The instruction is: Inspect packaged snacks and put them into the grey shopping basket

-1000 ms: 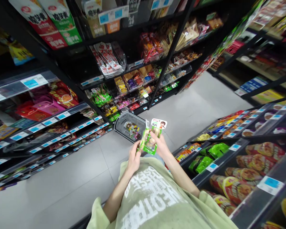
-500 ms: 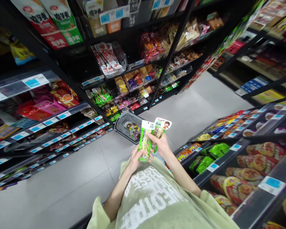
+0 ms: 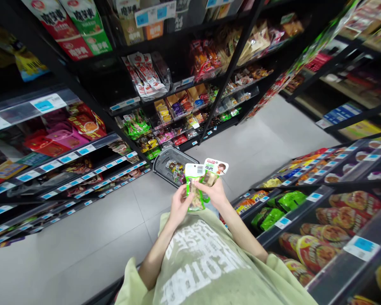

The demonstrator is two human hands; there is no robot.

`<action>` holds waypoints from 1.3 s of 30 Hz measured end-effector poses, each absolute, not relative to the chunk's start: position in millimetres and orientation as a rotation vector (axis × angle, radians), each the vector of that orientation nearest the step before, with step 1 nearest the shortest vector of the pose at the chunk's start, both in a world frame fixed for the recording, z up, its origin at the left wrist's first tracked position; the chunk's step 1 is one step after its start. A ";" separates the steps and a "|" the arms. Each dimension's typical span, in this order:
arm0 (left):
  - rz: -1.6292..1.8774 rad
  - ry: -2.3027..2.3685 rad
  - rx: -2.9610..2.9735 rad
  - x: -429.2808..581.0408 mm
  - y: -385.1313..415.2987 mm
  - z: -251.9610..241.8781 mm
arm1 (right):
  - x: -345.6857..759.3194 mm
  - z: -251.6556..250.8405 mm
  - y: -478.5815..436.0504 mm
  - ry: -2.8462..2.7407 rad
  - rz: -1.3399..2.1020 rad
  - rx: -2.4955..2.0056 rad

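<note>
Packets (image 3: 196, 200), oblong, of clear green-edged plastic, are pinched by the left hand (image 3: 179, 206) and right hand (image 3: 216, 194).

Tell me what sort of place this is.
Most likely a supermarket or snack shop: price tags line the shelf edges, packaged snacks fill the racks, and a grey basket holds small packets.

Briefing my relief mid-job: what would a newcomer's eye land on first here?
First, probably the front packet, green-edged with a white top, held mid-picture; the back packet sits partly behind it, to the right. Next, the grey basket on the floor beyond, holding small packs. Then the pale green shirt at the bottom, lettered in white.
</note>
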State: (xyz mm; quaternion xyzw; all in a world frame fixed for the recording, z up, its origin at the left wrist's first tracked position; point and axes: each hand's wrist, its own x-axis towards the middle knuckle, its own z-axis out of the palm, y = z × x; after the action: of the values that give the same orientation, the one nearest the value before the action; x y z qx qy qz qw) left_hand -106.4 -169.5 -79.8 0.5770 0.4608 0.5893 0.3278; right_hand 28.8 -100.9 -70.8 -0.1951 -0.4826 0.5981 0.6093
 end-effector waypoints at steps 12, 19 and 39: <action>1.614 1.081 1.224 -97.6 -168.1 -59.2 | 40.0 -69.7 -112.3 -1.090 1.385 -0.465; 1.581 1.043 1.124 -95.1 -173.1 -57.8 | 41.6 -72.2 -115.0 -1.050 1.463 -0.413; 1.633 1.157 1.371 -95.9 -185.1 -56.5 | 34.8 -86.1 -120.1 -1.076 1.490 -0.367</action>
State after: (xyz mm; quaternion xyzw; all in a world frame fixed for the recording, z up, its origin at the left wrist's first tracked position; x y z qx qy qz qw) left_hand -95.9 -185.1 -56.5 0.5293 0.4466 0.6306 0.3503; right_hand 34.8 -120.1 -86.1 -0.1577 -0.4627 0.6406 0.5922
